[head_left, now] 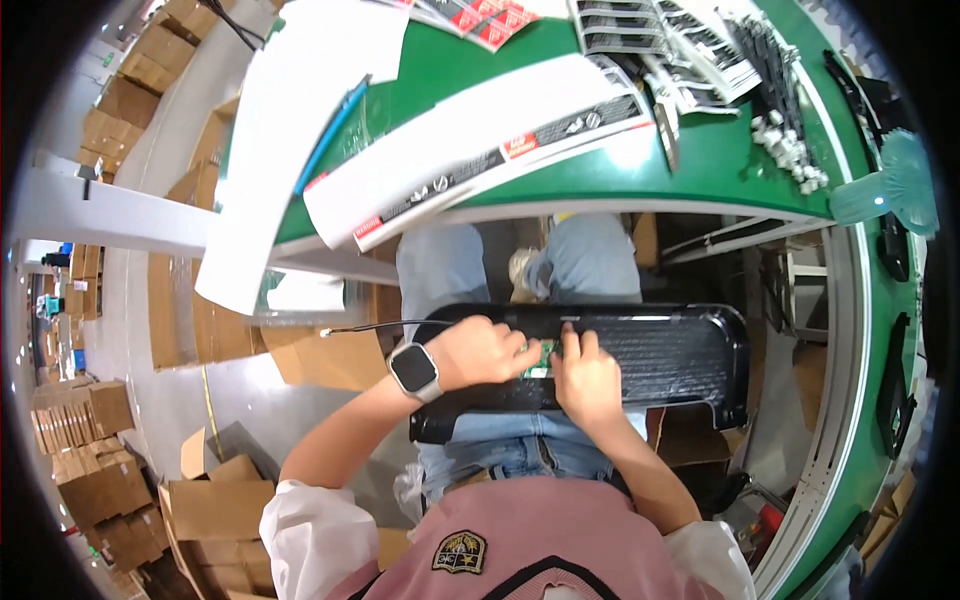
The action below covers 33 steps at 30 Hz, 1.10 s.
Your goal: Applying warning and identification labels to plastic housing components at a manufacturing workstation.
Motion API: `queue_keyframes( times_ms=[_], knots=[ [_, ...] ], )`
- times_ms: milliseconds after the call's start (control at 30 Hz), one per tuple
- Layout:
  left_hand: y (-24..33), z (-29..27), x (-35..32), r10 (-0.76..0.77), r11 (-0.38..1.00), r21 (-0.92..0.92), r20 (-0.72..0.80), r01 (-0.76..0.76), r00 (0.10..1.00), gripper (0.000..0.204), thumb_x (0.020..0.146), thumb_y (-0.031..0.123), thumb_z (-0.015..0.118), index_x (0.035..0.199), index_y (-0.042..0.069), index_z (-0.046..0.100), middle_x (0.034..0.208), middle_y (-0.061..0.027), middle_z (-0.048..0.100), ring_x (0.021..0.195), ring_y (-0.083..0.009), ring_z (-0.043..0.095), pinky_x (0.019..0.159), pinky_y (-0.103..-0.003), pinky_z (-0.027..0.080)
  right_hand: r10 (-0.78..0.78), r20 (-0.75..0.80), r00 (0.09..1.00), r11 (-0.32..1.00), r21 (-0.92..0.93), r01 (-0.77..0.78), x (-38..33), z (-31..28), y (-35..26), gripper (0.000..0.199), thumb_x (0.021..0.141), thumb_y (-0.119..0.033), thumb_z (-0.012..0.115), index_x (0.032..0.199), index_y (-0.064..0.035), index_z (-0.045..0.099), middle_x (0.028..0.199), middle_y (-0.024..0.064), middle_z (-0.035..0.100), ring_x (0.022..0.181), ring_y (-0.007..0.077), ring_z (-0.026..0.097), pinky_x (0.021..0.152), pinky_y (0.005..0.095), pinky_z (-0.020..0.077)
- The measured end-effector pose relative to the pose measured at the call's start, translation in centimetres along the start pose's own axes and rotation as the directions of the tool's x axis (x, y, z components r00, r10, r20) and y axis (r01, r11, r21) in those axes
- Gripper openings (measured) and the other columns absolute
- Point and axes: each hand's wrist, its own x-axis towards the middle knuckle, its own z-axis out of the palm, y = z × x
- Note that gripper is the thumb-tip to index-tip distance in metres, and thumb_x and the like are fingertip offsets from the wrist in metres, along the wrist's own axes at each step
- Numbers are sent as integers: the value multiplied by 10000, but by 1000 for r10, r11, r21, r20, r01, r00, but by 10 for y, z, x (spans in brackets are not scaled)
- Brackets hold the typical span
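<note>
Two hands meet over one small green circuit board (pixel 541 357), right in the middle of a long black ribbed plastic housing (pixel 660 355) that lies across the seated person's lap, near side of the green desk (pixel 720 165). Left hand (pixel 480 352), smartwatch (pixel 414 371) on the wrist, has its fingers curled down onto the board's left edge, pinching or pressing it. Right hand (pixel 588 378) comes in from the near side, fingers bent onto the board's right edge; whether they clamp it or merely press, I cannot tell from here. A thin black wire (pixel 370 326) trails off the housing's left end. Risk, as I judge it: the housing only balances on the knees, so a hard push could tip it, and that loose wire could snag a sleeve. The board is small and rigid, easy to seat crooked. Far side of the desk: glossy white cartons (pixel 480 160), black cable ties (pixel 770 60), a translucent teal fan (pixel 895 185).
</note>
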Motion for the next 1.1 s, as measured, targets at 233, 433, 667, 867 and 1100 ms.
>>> queue_keyframes(
  times_ms=[233,433,667,867,1100],
  knots=[
    [-6,-106,53,-167,977,-193,-442,88,882,136,764,163,639,876,87,621,758,-37,544,709,-215,569,559,-343,484,-108,-93,990,977,176,123,12,-60,6,219,844,-190,652,1021,-62,640,797,118,651,631,329,646,564,399,527],
    [-90,-153,61,-687,578,44,-512,815,515,226,847,203,657,960,8,643,904,-150,638,813,-324,596,715,-425,470,-270,-320,908,872,319,371,38,-132,-11,89,835,-129,664,922,-110,660,700,28,603,554,214,590,498,326,449],
    [-84,-150,54,-546,773,-96,-603,627,581,184,739,104,744,822,16,605,778,-104,579,752,-282,569,685,-387,444,-210,-601,771,819,322,475,80,-175,-27,175,810,-66,673,980,-38,640,816,119,612,715,269,633,636,332,503],
    [-53,-161,48,-180,938,98,-680,332,710,223,704,32,745,896,19,631,838,-85,605,802,-255,581,705,-386,455,-111,-724,681,776,364,514,123,-192,-26,459,766,-73,725,1191,-13,561,1165,178,567,1057,313,582,870,380,468],
    [-44,-173,32,-452,875,-135,-574,465,683,385,713,107,762,1060,32,613,984,-107,605,869,-270,592,758,-379,437,-158,-624,765,749,429,505,122,-202,-22,219,740,45,694,955,-2,684,780,99,662,754,178,662,693,277,503]
  ],
)
